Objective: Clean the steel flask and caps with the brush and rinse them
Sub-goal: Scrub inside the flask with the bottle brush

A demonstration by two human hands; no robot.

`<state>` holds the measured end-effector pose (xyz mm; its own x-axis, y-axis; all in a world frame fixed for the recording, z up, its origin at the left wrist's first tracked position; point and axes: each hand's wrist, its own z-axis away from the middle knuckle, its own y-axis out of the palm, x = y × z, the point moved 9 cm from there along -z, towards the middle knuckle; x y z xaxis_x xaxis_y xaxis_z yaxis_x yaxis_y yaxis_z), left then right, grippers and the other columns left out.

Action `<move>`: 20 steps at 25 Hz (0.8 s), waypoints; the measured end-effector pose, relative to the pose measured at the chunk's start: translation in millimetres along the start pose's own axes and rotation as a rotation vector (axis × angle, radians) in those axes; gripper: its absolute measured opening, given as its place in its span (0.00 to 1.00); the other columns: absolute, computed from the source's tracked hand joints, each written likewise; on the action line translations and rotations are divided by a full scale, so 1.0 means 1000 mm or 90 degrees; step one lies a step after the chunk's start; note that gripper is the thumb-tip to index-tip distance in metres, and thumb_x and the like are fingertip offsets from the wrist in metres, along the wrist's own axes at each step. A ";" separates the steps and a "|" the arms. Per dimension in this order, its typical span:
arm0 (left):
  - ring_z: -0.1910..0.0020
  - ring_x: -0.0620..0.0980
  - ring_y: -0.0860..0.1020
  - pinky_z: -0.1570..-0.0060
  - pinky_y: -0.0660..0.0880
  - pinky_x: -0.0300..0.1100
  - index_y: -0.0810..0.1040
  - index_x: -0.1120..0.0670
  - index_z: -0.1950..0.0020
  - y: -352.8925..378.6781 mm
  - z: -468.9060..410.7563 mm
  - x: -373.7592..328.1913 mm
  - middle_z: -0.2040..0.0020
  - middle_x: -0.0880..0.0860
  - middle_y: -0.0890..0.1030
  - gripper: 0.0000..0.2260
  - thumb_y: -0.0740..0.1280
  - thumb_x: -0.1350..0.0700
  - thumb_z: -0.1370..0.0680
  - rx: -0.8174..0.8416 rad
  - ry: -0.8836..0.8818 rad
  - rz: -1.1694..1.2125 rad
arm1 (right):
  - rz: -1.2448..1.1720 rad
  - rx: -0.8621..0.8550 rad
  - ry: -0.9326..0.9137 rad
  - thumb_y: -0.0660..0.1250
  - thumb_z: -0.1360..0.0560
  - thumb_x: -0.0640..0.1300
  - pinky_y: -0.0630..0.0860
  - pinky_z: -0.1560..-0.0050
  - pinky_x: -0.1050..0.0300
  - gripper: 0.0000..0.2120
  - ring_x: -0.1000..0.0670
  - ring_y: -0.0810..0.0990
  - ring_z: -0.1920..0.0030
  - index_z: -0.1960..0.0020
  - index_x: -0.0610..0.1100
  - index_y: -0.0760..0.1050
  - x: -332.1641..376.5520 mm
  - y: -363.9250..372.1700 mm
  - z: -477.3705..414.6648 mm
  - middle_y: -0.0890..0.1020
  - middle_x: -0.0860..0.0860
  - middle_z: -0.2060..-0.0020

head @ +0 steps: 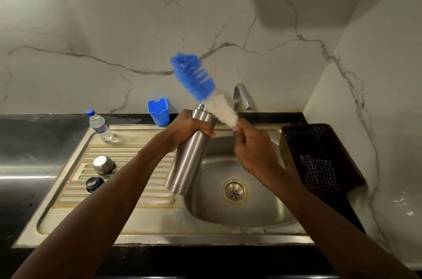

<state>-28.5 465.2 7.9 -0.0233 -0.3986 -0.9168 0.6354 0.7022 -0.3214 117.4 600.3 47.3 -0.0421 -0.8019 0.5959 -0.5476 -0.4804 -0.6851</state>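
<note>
Over steel sink (pixel 228 236): left hand (pixel 188 129) clasping tilted flask (pixel 190 153), right hand (pixel 252 144) pinching brush (pixel 201 83).

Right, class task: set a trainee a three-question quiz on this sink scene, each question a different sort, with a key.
1. True or false: the brush is inside the flask.
2. Which hand grips the flask? A) left hand B) right hand C) neither
3. Fill in: the two caps, the steel cap and the black cap, lie on the ribbed ______ of the sink.

Key
1. False: its bristles are in the air above the flask's mouth.
2. A; the right hand holds the brush.
3. Draining board, left of the basin.
</note>
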 end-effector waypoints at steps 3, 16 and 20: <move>0.56 0.58 0.83 0.50 0.81 0.55 0.81 0.59 0.44 0.015 -0.003 -0.007 0.54 0.60 0.85 0.32 0.79 0.50 0.45 0.071 0.028 0.078 | 0.015 -0.016 -0.064 0.59 0.15 0.46 0.79 0.69 0.52 0.08 0.48 0.80 0.68 0.40 0.46 0.75 0.028 0.002 -0.021 0.81 0.47 0.64; 0.65 0.50 0.75 0.59 0.72 0.42 0.79 0.55 0.48 -0.002 0.022 -0.050 0.63 0.49 0.79 0.20 0.78 0.50 0.36 -0.366 0.255 -0.585 | 0.159 0.048 0.012 0.61 0.17 0.45 0.74 0.67 0.57 0.06 0.48 0.81 0.64 0.46 0.47 0.76 0.016 -0.008 -0.014 0.80 0.50 0.64; 0.54 0.58 0.82 0.51 0.78 0.51 0.80 0.57 0.41 0.016 0.028 -0.036 0.52 0.54 0.85 0.24 0.80 0.53 0.34 -0.406 0.343 -0.737 | 0.166 0.086 0.056 0.62 0.18 0.44 0.74 0.62 0.56 0.07 0.49 0.79 0.61 0.45 0.46 0.77 0.014 -0.009 -0.026 0.76 0.53 0.62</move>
<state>3.6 474.5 42.6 -0.6574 -0.7535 0.0015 -0.3912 0.3396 -0.8554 100.2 603.1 72.6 -0.2423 -0.8731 0.4232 -0.3932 -0.3104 -0.8655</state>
